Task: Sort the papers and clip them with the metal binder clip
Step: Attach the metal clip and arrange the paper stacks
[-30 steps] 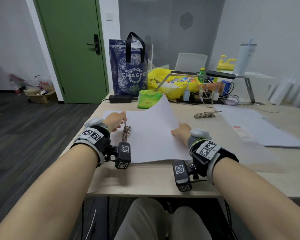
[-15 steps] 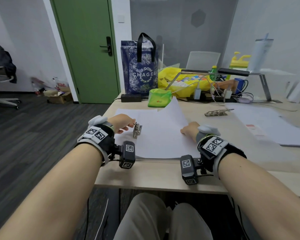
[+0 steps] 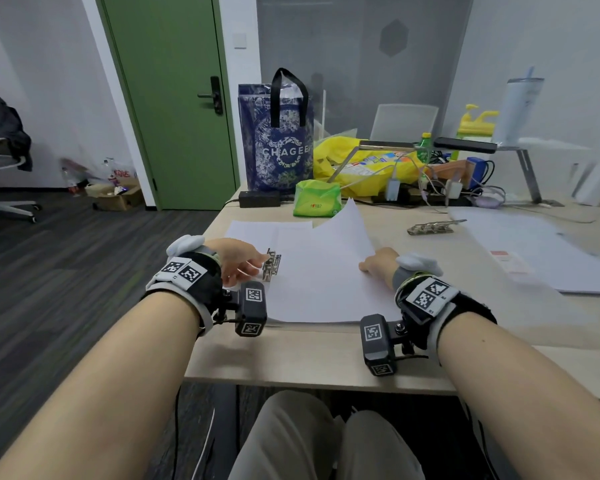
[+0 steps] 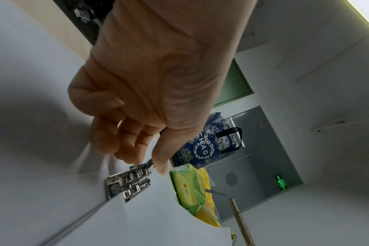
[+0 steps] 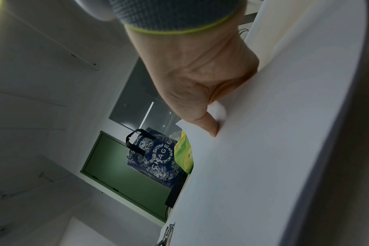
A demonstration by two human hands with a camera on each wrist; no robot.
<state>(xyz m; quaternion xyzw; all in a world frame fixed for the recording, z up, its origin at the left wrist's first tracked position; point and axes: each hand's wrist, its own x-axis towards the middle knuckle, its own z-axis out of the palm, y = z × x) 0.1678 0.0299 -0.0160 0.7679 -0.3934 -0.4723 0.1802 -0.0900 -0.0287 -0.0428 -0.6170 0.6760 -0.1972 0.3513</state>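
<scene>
A pale wooden worktop (image 3: 291,358) fills the middle of the head view, with a person's two bare forearms reaching over its near edge. A stack of white papers (image 3: 312,282) lies flat near the near left corner, between the two hands. One sheet on the right side of the stack is lifted, its far corner standing up off the rest.

Along the far edge stand a blue bag (image 3: 276,147), yellow bags (image 3: 347,157) and a green pack (image 3: 316,199), with cables and chargers to their right. More white sheets (image 3: 520,244) lie toward the right edge, well apart from the stack. A second metal clip (image 3: 430,227) lies on the bare worktop between the stack and those sheets.

The right hand (image 3: 378,263) is at the stack's right edge. In the right wrist view its thumb presses on the top of the raised sheet and its fingers curl beneath, so the grip is clamped on paper.

The left hand (image 3: 238,261) is at the stack's left edge. Its thumb and fingertips (image 4: 135,158) pinch the handle of the clip (image 3: 271,265), whose jaw sits on the left edge of the papers.
</scene>
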